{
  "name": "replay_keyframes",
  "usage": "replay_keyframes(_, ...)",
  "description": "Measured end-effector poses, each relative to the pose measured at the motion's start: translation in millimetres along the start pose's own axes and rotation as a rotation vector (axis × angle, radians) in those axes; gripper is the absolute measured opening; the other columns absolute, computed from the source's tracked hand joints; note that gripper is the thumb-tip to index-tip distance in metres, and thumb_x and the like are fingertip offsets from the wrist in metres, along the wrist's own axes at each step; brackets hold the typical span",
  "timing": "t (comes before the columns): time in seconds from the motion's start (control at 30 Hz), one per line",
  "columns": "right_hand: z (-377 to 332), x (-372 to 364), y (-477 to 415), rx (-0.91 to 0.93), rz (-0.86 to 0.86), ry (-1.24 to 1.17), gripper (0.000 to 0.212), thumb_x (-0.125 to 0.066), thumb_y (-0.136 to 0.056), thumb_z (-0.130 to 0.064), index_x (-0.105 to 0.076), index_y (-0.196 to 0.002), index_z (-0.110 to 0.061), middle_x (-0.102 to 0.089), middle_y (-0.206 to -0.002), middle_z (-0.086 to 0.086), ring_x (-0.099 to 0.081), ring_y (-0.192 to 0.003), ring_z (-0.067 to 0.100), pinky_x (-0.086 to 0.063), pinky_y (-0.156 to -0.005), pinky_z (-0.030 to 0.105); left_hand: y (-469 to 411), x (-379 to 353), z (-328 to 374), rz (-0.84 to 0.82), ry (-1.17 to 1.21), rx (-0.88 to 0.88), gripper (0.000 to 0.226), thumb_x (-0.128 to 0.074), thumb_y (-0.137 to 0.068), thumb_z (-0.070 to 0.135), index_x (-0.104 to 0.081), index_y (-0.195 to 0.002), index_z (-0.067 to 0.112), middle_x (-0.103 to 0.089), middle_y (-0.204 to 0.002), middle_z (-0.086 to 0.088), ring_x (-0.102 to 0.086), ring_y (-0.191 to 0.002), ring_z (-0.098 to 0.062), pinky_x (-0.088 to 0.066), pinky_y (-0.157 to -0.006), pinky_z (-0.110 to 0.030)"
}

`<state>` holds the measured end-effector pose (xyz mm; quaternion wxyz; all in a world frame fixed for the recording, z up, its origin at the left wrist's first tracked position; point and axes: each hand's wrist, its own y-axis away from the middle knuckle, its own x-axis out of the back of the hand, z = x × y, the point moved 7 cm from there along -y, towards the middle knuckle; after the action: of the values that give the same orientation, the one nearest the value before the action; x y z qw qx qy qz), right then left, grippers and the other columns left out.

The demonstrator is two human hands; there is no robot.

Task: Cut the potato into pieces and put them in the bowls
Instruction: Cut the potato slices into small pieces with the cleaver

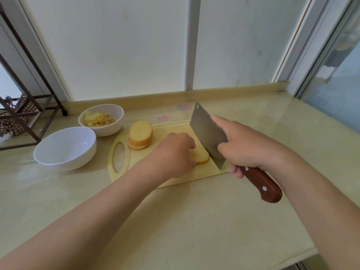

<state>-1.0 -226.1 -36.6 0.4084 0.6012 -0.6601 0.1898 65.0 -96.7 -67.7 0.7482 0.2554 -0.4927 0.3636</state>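
Observation:
On the yellow cutting board (176, 180) my left hand (175, 152) holds down a small stack of potato slices (201, 156) with curled fingers. My right hand (243, 147) grips the cleaver (208, 133) by its wooden handle, index finger stretched along the blade, whose edge stands at the right end of those slices. A taller stack of round potato slices (140, 136) sits at the board's far left corner. An empty white bowl (66, 148) stands left of the board. Behind it, a second white bowl (109, 114) holds several cut potato pieces (97, 119).
The beige counter (175, 221) runs to a front edge at the lower right and a low ledge below the window at the back. A dark metal rack (25, 106) with a patterned cloth stands at the far left.

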Motion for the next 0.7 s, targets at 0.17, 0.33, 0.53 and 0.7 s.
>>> replay_keyframes(0.17, 0.2, 0.9, -8.1, 0.021, 0.008, 0.026, 0.093, -0.04, -0.09, -0.005, -0.01, -0.161, -0.056, -0.07, -0.061, 0.009, -0.068, -0.046, 0.022, -0.053, -0.047, 0.029, 6.3, -2.6, 5.7, 0.051, -0.043, 0.06, 0.032, -0.067, -0.088, 0.03, -0.063, -0.116, 0.016, -0.061, -0.111, -0.004, -0.058, -0.102, -0.025, -0.052, -0.086, -0.037)
replay_keyframes(0.33, -5.8, 3.3, -8.1, 0.049, -0.012, 0.035, 0.089, -0.04, -0.093, -0.005, -0.012, -0.161, -0.054, -0.069, -0.07, 0.011, -0.064, -0.042, 0.018, -0.05, -0.047, 0.027, 8.4, -3.5, 11.9, 0.066, -0.066, 0.068, 0.032, -0.063, -0.091, 0.029, -0.06, -0.12, 0.015, -0.061, -0.115, -0.007, -0.056, -0.107, -0.027, -0.05, -0.088, -0.037)
replay_keyframes(0.53, -14.9, 4.7, -13.5, 0.088, -0.037, 0.056, 0.09, -0.038, -0.093, -0.003, -0.013, -0.159, -0.059, -0.066, -0.068, 0.011, -0.061, -0.039, 0.016, -0.052, -0.047, 0.03, 7.4, -5.9, 14.3, 0.066, -0.105, 0.034, 0.035, -0.061, -0.092, 0.032, -0.059, -0.121, 0.013, -0.059, -0.116, -0.01, -0.053, -0.109, -0.029, -0.047, -0.087, -0.036)
replay_keyframes(0.7, -11.1, 10.9, -10.0, 0.07, -0.028, 0.085, 0.089, -0.038, -0.094, -0.001, -0.013, -0.162, -0.053, -0.062, -0.07, 0.006, -0.061, -0.038, 0.014, -0.058, -0.051, 0.034, 6.3, -8.8, 8.8, 0.037, -0.019, -0.187, 0.036, -0.063, -0.085, 0.036, -0.063, -0.117, 0.021, -0.049, -0.114, -0.002, -0.05, -0.103, -0.024, -0.045, -0.092, -0.036)
